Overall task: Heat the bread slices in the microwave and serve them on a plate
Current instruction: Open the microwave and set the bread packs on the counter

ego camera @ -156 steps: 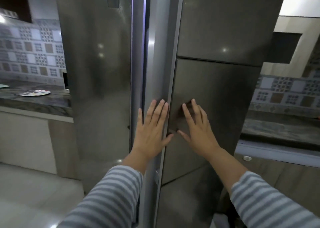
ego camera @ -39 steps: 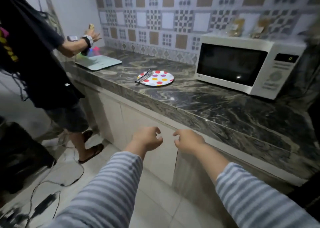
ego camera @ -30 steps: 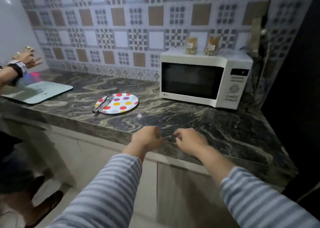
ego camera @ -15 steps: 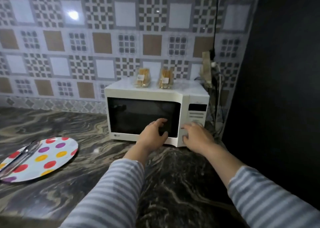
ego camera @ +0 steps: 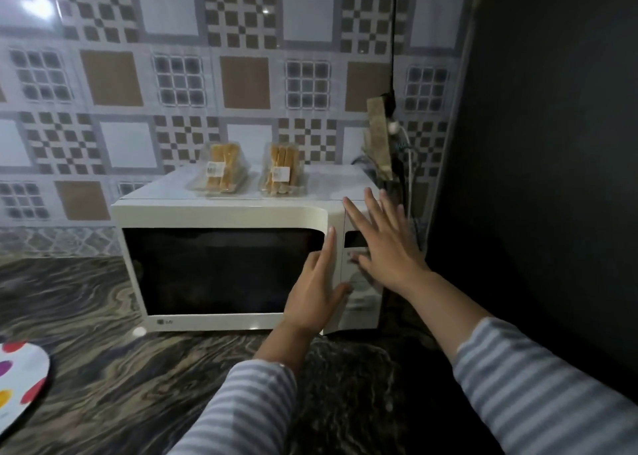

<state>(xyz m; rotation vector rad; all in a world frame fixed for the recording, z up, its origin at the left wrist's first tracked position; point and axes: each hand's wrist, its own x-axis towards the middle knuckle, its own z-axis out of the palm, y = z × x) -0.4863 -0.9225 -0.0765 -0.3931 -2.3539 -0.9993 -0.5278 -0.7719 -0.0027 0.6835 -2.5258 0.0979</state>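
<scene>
A white microwave (ego camera: 241,264) sits on a dark marbled counter (ego camera: 103,368) against a patterned tile wall, its door closed. On its top stand two clear packs of bread slices, one on the left (ego camera: 221,170) and one on the right (ego camera: 283,170), side by side but apart. At the far left edge, part of a white plate (ego camera: 20,382) with coloured dots lies on the counter.

Two arms in striped sleeves reach forward. The left hand (ego camera: 316,290) has straight fingers against the right edge of the microwave door, holding nothing. The right hand (ego camera: 383,244) is spread wide in front of the control panel, also holding nothing (whether it actually touches the panel is unclear).

The step in hand looks like opening the door. To do it well, the left hand's fingers should hook the door's right edge and pull evenly, while the right hand steadies the body so the oven does not slide or shake the packs off its top. The bread is not yet unpacked.
</scene>
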